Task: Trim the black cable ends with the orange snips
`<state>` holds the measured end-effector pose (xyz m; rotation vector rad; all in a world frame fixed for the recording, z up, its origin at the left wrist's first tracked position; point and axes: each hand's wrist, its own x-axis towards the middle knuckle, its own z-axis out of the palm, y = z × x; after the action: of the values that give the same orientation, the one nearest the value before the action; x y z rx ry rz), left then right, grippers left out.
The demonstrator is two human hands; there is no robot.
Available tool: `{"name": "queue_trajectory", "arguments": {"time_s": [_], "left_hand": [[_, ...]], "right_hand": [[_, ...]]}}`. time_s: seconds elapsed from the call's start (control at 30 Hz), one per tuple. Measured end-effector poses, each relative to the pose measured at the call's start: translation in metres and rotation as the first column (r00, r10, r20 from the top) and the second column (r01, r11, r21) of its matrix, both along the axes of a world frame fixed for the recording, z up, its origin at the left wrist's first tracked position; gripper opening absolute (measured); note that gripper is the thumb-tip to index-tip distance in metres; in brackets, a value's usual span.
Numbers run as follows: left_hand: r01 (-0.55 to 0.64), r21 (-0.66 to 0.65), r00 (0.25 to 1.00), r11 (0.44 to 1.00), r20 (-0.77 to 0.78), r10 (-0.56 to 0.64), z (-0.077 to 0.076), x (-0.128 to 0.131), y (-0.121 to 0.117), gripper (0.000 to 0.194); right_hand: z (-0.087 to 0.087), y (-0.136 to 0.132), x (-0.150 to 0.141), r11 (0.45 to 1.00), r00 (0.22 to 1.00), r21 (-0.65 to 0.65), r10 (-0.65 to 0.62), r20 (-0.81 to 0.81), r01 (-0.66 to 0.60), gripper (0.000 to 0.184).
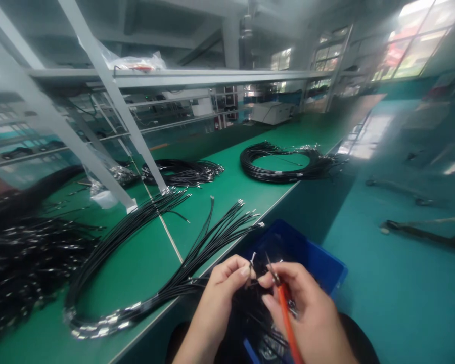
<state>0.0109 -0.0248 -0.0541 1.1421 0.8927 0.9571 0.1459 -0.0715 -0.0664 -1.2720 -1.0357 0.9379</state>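
Observation:
Pinched in my left hand is the end of a black cable, its pale tip sticking up past the fingers. My right hand grips a cutting tool with orange handles and a thin pointed metal tip, held close beside the cable end. Whether the tip touches the cable I cannot tell. Both hands are above a blue bin at the table's front edge. To the left, a bent bundle of black cables lies on the green table, its loose ends reaching toward my hands.
A coiled cable bundle lies farther along the green table, with another coil behind a white shelf post. A blurred heap of black cables covers the left side. Plastic bags stand near the posts.

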Motion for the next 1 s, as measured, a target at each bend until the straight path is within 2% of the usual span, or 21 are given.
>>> {"name": "queue_trajectory", "arguments": {"time_s": [0.03,0.07,0.13,0.2,0.33,0.43,0.53,0.77,0.9,1.0], "left_hand": [[0.017,-0.018,0.999,1.0,0.032,-0.016,0.001,-0.002,0.001,0.017],[0.033,-0.037,0.998,0.999,0.062,-0.031,0.003,-0.004,0.001,0.018],[0.071,-0.076,0.991,0.995,0.119,-0.061,0.006,-0.005,0.002,0.018],[0.107,-0.111,0.981,0.988,0.171,-0.088,0.008,-0.006,0.002,0.018],[0.16,-0.212,0.964,0.964,0.244,-0.106,0.005,-0.007,0.003,0.016],[0.179,-0.244,0.953,0.953,0.284,-0.106,0.002,-0.007,0.004,0.017],[0.18,-0.236,0.951,0.955,0.289,-0.108,0.002,-0.007,0.003,0.016],[0.184,-0.172,0.963,0.968,0.229,-0.142,0.003,-0.006,0.003,0.014],[0.18,-0.137,0.962,0.974,0.229,-0.146,0.003,-0.006,0.003,0.014],[0.174,-0.122,0.967,0.977,0.207,-0.147,0.002,-0.006,0.002,0.014]], "right_hand": [[0.002,0.001,0.006,0.989,0.986,-0.063,0.123,-0.117,-0.131,0.033],[0.003,0.002,0.013,0.955,0.941,-0.114,0.24,-0.239,-0.273,0.035],[0.004,0.004,0.025,0.833,0.786,-0.14,0.429,-0.444,-0.534,0.039],[0.003,0.003,0.034,0.751,0.668,-0.126,0.482,-0.566,-0.648,0.042],[-0.005,0.001,0.04,0.685,0.588,-0.147,0.471,-0.658,-0.714,0.037],[-0.011,0.002,0.039,0.645,0.517,-0.08,0.526,-0.676,-0.76,0.032],[-0.012,0.003,0.039,0.635,0.473,-0.005,0.571,-0.671,-0.773,0.03],[-0.013,0.004,0.037,0.656,0.471,0.013,0.557,-0.684,-0.755,0.027],[-0.013,0.006,0.037,0.673,0.547,-0.065,0.536,-0.643,-0.736,0.028],[-0.009,0.008,0.037,0.648,0.559,-0.104,0.551,-0.619,-0.754,0.031]]}}
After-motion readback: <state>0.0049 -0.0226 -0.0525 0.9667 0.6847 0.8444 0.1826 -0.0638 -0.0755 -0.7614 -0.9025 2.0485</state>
